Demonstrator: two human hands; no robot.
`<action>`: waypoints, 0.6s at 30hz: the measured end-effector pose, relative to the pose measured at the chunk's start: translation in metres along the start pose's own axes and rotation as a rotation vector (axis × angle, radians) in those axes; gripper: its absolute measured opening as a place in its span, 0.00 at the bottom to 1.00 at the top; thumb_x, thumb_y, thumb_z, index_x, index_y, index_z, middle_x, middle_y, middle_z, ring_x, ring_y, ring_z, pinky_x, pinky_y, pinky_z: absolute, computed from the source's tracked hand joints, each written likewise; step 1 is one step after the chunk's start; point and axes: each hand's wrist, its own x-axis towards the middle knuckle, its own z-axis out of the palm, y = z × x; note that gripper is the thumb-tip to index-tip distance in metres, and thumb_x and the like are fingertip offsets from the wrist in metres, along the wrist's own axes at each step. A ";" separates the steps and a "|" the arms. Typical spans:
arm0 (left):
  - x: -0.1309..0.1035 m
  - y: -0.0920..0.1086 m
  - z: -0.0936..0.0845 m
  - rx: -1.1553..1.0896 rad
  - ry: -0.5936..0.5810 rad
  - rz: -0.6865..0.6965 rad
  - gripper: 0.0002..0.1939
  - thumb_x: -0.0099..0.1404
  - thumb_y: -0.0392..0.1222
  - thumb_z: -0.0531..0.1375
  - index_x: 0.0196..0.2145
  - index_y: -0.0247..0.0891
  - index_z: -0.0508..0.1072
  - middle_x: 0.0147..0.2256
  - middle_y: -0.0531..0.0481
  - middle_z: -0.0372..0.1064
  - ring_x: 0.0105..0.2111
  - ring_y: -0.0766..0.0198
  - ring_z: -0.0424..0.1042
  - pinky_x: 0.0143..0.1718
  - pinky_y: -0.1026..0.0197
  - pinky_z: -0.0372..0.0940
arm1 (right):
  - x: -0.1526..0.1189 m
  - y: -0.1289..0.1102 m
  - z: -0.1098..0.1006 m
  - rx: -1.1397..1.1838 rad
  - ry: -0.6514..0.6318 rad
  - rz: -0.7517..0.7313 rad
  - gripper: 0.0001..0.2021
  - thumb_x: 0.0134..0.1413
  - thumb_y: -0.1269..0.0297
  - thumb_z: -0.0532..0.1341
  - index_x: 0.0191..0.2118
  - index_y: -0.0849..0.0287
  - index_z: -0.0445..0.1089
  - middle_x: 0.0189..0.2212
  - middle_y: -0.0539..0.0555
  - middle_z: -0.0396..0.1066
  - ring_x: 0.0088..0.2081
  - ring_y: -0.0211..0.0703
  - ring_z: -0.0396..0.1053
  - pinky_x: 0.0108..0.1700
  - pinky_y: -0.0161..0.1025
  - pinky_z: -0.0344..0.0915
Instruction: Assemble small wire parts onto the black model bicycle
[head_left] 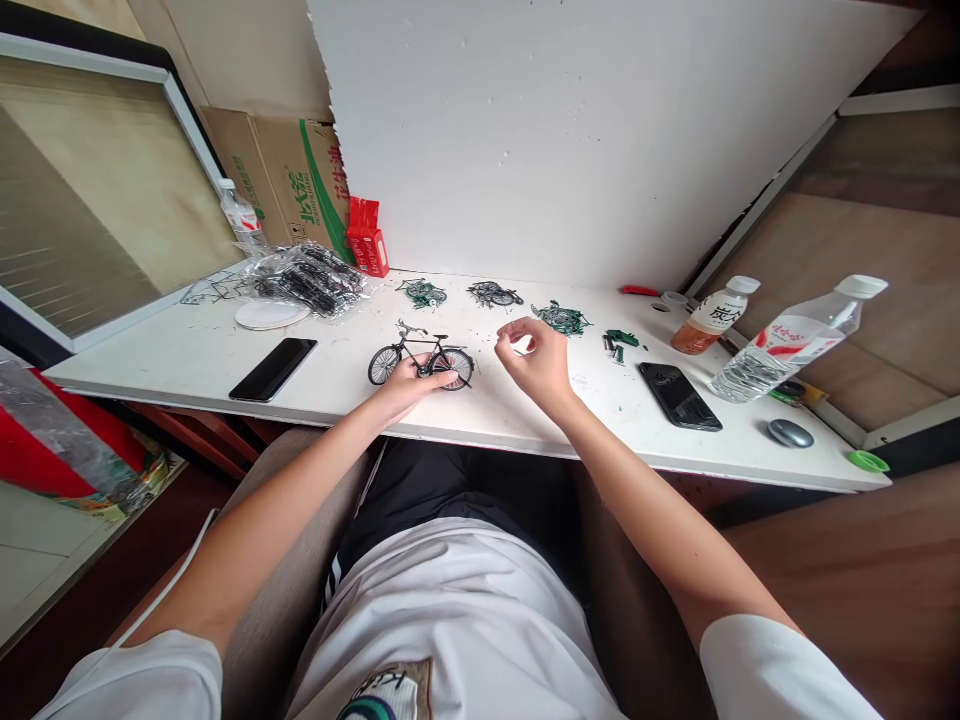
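Note:
A black model bicycle [409,350] is upright in my left hand [409,390], whose fingers close around its lower frame and rear wheel. The handlebar points to the left and both spoked wheels show. My right hand [534,362] hovers to the right of the bicycle, apart from it. Its thumb and forefinger are curled together in a pinch; whatever is between them, if anything, is too small to make out. Beyond the hands lie small piles of parts: green pieces [424,293], black wheels [493,294], dark green frames [561,318] and loose green bits [621,342].
On the white table [337,400], a black phone [273,369] lies left and another phone [679,395] right. Bagged black parts [311,278], a white disc [271,314], a red box [366,238] and a carton [289,180] are back left. Two bottles, an amber drink [712,315] and water [795,340], stand right.

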 end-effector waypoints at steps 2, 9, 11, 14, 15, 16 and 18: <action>0.000 0.000 0.000 -0.005 -0.003 0.003 0.24 0.47 0.44 0.82 0.40 0.36 0.81 0.41 0.47 0.81 0.43 0.56 0.79 0.59 0.45 0.70 | 0.008 0.006 -0.001 0.056 -0.031 0.043 0.06 0.54 0.59 0.70 0.34 0.56 0.78 0.37 0.58 0.82 0.41 0.54 0.80 0.49 0.51 0.75; 0.001 -0.002 -0.001 -0.010 -0.006 0.002 0.24 0.48 0.43 0.82 0.41 0.36 0.82 0.42 0.47 0.81 0.44 0.57 0.79 0.59 0.47 0.70 | -0.001 0.033 0.016 0.535 -0.234 0.314 0.23 0.46 0.43 0.79 0.37 0.57 0.78 0.37 0.60 0.84 0.44 0.56 0.84 0.49 0.50 0.80; 0.001 -0.002 -0.002 0.003 0.000 0.011 0.24 0.48 0.43 0.82 0.41 0.36 0.82 0.42 0.47 0.81 0.44 0.57 0.79 0.58 0.47 0.70 | -0.010 0.031 0.018 0.578 -0.254 0.335 0.26 0.46 0.39 0.79 0.40 0.56 0.79 0.42 0.60 0.85 0.47 0.55 0.83 0.48 0.48 0.80; 0.002 -0.004 -0.003 0.025 -0.008 0.025 0.24 0.49 0.44 0.82 0.42 0.36 0.83 0.43 0.46 0.82 0.44 0.56 0.79 0.59 0.47 0.69 | -0.018 0.026 0.017 0.603 -0.300 0.342 0.27 0.46 0.36 0.78 0.41 0.54 0.80 0.50 0.59 0.84 0.53 0.55 0.82 0.47 0.45 0.80; 0.002 -0.005 -0.004 0.033 -0.011 0.033 0.24 0.50 0.45 0.81 0.43 0.36 0.83 0.43 0.46 0.82 0.44 0.56 0.79 0.59 0.47 0.69 | -0.018 0.024 0.017 0.615 -0.313 0.341 0.28 0.46 0.36 0.78 0.41 0.54 0.80 0.51 0.59 0.84 0.55 0.56 0.81 0.48 0.45 0.80; 0.003 -0.006 -0.005 0.041 -0.010 0.043 0.24 0.50 0.45 0.81 0.43 0.36 0.83 0.43 0.45 0.82 0.45 0.56 0.79 0.59 0.47 0.69 | -0.019 0.023 0.016 0.624 -0.323 0.342 0.28 0.46 0.35 0.78 0.41 0.54 0.80 0.52 0.59 0.84 0.56 0.56 0.80 0.49 0.45 0.80; 0.003 -0.008 -0.006 0.056 0.002 0.068 0.25 0.50 0.46 0.81 0.44 0.36 0.83 0.45 0.45 0.82 0.46 0.55 0.79 0.59 0.48 0.69 | -0.018 0.022 0.016 0.630 -0.338 0.349 0.29 0.45 0.35 0.78 0.41 0.54 0.81 0.52 0.59 0.84 0.58 0.57 0.79 0.49 0.45 0.80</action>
